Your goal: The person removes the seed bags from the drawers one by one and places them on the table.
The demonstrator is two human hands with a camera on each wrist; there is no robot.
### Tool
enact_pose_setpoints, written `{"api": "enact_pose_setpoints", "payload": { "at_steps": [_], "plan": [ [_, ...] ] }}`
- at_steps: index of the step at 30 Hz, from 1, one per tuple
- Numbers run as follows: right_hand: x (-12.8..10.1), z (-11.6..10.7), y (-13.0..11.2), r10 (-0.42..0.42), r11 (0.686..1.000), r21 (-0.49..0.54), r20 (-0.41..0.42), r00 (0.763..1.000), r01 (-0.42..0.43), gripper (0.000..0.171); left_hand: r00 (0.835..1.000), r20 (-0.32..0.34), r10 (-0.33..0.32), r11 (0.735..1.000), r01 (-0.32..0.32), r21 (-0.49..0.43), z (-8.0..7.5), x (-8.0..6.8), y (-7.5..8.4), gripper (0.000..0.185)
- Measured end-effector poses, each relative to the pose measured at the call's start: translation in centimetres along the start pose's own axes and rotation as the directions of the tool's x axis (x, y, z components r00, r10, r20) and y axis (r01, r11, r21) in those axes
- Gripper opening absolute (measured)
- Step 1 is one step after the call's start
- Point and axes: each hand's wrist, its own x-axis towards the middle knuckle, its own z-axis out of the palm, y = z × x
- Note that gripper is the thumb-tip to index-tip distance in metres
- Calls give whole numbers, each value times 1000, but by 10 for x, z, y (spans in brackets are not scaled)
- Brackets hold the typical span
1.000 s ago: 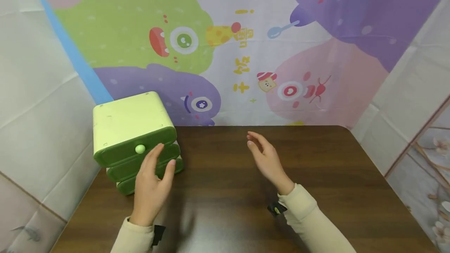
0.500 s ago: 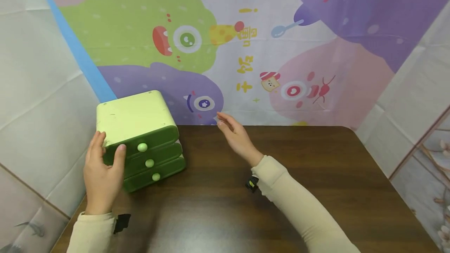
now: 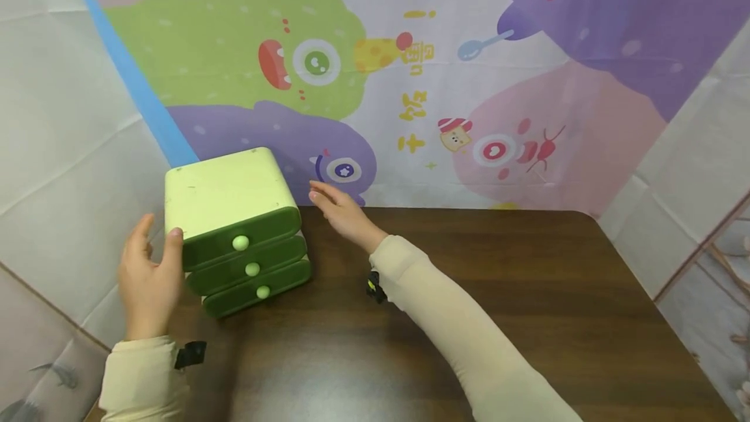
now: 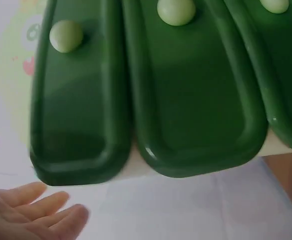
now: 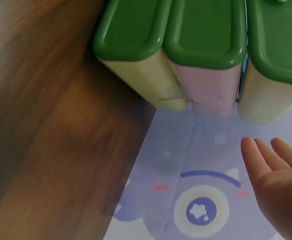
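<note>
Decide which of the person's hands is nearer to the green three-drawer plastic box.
Left. The left hand is at the green three-drawer plastic box's left side, its thumb at the top drawer's edge; the right hand hovers open, slightly off its right rear.

Cream long sleeves — small black wrist clips — bare hands

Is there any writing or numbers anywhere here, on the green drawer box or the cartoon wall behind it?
Drawer box: no text, label or number, only plain knobs.
Cartoon backdrop: yellow characters in a column, with an exclamation-like mark above, seen sideways; too stylised to read with certainty.
Table, sleeves: no text.
</note>
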Motion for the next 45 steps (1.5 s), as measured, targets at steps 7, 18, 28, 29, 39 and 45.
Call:
{"api": "enact_pose_setpoints", "payload": {
  "at_steps": [7, 18, 28, 29, 39, 45],
  "plan": [
    [12, 18, -8, 94, 992, 79, 2, 996, -93, 53, 967, 186, -172, 980, 187, -67, 3, 15, -14, 69],
    [18, 40, -15, 150, 989, 13, -27, 988, -149, 55, 941, 222, -257, 954, 284, -99, 12, 27, -25, 72],
    [18, 46, -15, 169, 985, 20, -34, 985, -169, 55, 926, 210, -314, 868, 370, -332, 20, 26, -26, 58],
    [17, 46, -15, 170, 985, 24, -33, 985, -170, 55, 925, 210, -317, 859, 374, -349, 20, 26, -26, 57],
    [17, 50, -11, 184, 981, 75, -29, 983, -181, 55, 934, 189, -304, 842, 356, -406, 22, 25, -29, 53],
    [15, 52, -8, 187, 976, 120, -32, 982, -182, 55, 941, 190, -281, 823, 338, -457, 25, 22, -29, 51]
  ]
}}
